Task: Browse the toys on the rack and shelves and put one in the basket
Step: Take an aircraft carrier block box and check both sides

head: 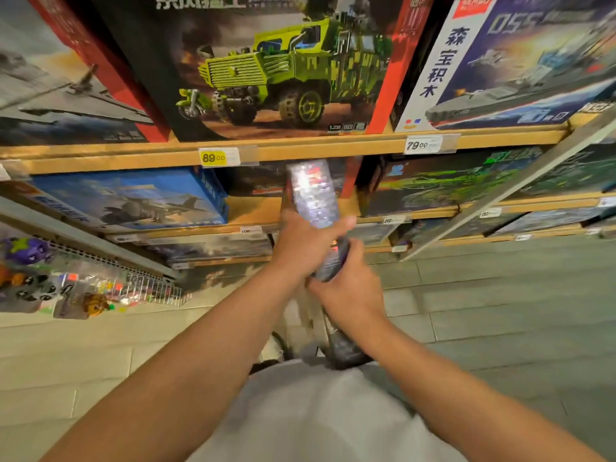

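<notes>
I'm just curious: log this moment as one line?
left hand: grips toy box | right hand: grips its lower end | basket: unseen

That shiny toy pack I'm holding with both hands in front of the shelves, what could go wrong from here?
1. The glossy toy pack looks slippery; the left hand and right hand grip only its lower part, so it could slip out.
2. Its top sits close to the shelf edge and the price tag; lifting it might knock them.
3. No basket is in view, so dropping it in blind might miss.
</notes>
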